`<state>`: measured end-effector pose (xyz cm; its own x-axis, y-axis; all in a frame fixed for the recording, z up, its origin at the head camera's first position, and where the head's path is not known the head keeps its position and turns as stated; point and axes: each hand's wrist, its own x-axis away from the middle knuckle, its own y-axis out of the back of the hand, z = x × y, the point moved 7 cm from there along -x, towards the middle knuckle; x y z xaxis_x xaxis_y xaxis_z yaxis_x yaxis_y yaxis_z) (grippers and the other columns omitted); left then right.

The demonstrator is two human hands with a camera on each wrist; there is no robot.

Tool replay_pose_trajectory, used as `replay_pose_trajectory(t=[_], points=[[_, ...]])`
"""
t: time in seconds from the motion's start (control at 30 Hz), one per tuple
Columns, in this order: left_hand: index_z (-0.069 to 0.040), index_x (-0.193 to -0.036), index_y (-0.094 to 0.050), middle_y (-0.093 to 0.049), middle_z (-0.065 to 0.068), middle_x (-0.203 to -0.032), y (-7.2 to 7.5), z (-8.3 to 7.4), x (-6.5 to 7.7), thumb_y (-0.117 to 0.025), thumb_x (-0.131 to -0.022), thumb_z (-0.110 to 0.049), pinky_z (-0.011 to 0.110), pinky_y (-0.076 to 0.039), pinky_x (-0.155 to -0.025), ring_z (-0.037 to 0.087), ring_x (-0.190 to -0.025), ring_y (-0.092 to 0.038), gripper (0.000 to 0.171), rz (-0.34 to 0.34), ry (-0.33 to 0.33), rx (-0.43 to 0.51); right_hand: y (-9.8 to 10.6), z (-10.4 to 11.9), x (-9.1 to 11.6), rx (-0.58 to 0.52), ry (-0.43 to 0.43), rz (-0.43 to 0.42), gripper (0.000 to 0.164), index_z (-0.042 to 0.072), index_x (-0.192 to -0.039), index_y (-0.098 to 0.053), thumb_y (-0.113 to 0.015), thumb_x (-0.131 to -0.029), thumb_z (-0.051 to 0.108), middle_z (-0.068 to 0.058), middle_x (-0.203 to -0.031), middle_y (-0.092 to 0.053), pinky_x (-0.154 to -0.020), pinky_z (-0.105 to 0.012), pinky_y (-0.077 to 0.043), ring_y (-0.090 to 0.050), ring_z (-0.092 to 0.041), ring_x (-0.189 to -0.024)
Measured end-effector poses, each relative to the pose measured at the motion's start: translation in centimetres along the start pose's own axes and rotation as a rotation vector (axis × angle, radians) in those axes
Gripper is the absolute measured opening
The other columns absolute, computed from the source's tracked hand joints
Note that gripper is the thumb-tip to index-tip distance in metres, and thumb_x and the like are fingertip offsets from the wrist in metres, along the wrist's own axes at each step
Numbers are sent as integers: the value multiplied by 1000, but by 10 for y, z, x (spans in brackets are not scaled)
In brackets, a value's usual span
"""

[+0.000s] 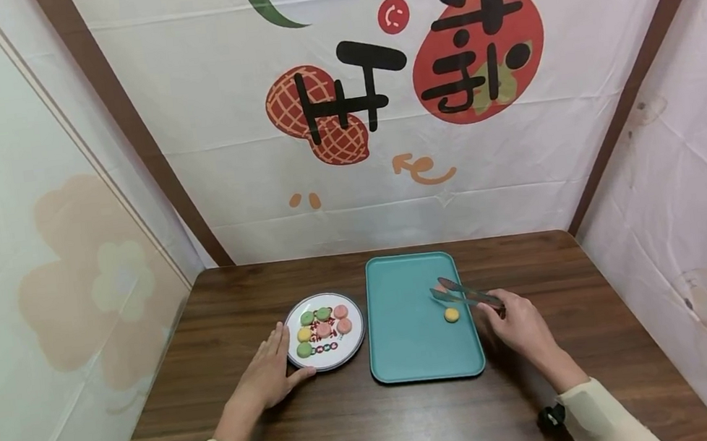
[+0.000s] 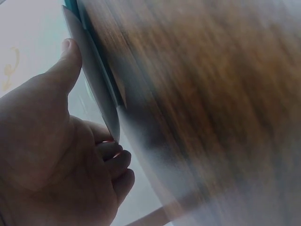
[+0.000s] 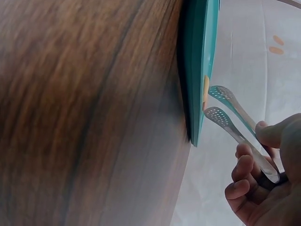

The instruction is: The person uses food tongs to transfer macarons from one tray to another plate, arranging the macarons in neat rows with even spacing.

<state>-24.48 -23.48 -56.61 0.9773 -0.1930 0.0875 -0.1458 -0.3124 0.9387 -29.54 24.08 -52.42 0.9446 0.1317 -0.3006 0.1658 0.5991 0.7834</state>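
My left hand [image 1: 267, 373] rests at the left rim of a round white plate [image 1: 336, 359], its fingers extended along the edge and the thumb at the front rim. Several green, pink and yellow macarons lie on the plate, among them a green macaron [image 1: 304, 350]. With my right hand [image 1: 522, 323] I hold metal tongs [image 3: 235, 134], whose perforated tips stand apart. These tips reach over the right side of a teal tray [image 1: 421, 358]. Between them a pink macaron [image 1: 441, 287] shows, partly hidden. A yellow macaron [image 1: 451, 315] lies on the tray just in front of the tongs.
Plate and tray stand side by side on a dark wooden table [image 1: 351, 432], the tray to the right. A white printed cloth wall [image 1: 241, 153] rises behind the table. More cloth walls flank it on the left and right.
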Motion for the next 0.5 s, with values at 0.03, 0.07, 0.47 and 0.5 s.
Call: replay_pose_trajectory(t=[0.03, 0.07, 0.47, 0.5], points=[[14, -165, -20, -16, 35, -173, -1, 0, 1, -68, -100, -61, 61, -23, -131, 50, -160, -23, 110, -1, 1, -1, -1, 0, 0, -2, 0, 0, 30, -2, -122, -72, -75, -104, 21, -6, -85, -68, -60, -34, -50, -55, -16, -67], [13, -165, -19, -15, 34, -173, -2, 0, 1, -67, -101, -61, 61, -22, -131, 50, -160, -22, 110, 2, 5, -1, -1, 0, 1, -2, 2, 0, 30, -3, -122, -72, -75, -104, 22, -6, -85, -68, -60, -35, -50, -55, -16, -67], [15, -164, -21, -16, 35, -173, 0, 0, 2, -68, -100, -62, 61, -23, -131, 50, -160, -23, 110, -5, -6, -3, -3, -3, -1, 4, -13, 0, 30, -2, -121, -73, -75, -104, 22, -6, -85, -67, -61, -35, -49, -55, -17, -69], [15, -164, -21, -16, 36, -172, 1, 0, 2, -68, -100, -62, 61, -23, -131, 50, -159, -24, 110, -8, -9, -1, -3, -3, -1, 4, -14, 0, 30, -2, -121, -73, -75, -104, 22, -6, -85, -67, -61, -35, -49, -56, -18, -69]])
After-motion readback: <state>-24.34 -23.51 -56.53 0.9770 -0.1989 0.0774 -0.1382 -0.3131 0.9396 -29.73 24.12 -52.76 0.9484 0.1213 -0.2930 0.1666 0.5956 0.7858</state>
